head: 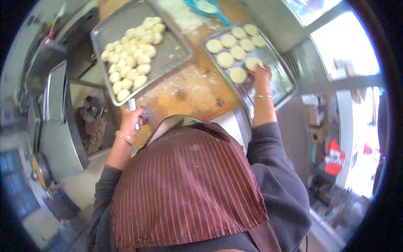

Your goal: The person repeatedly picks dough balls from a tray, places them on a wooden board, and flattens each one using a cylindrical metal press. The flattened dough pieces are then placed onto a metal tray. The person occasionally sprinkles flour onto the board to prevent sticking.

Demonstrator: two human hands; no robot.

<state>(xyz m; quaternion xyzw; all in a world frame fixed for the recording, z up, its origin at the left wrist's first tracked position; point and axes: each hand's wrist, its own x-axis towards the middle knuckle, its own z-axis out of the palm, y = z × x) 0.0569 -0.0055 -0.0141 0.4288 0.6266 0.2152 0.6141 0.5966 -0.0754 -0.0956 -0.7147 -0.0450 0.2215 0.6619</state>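
Observation:
My left hand (131, 122) is closed around a pale, straight-edged tool (132, 105) at the wooden table's near left. Its exact kind is unclear, as my fingers cover part of it. At the right, my right hand (262, 75) grips the near edge of a flattened dough round (252, 64) over a metal baking tray (277, 85). Several other flat dough rounds (238, 75) lie in rows on that tray's far and left part. A second metal tray (167, 60) at the left bears a heap of small dough balls (130, 53), some piled on others.
Flour is scattered across the wooden table (189, 91) between the trays. A blue container (217, 14) with white contents stands at the far edge. Metal trays (55, 91) lean upright at the left. A wall with bright windows (346, 44) borders the right.

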